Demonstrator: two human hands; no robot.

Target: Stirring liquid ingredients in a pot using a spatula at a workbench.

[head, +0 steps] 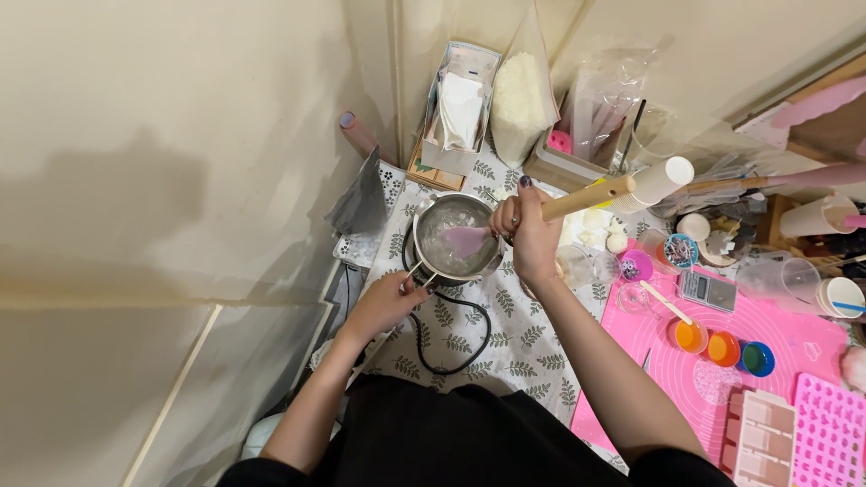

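The left hand is gripping the handle of a small steel pot, its fingers curled shut around it, while the pot is sitting on the leaf-printed cloth of the bench with a black cord looping beside it. Inside, a pale, cloudy, half-melted mass is gleaming, so the melting looks partly done, with lumps left. The right hand is clenching a wooden-handled spatula, dipping its soft pink blade in the pot; three small colour pots and ridged pink moulds are lying unfilled on the smooth pink mat.
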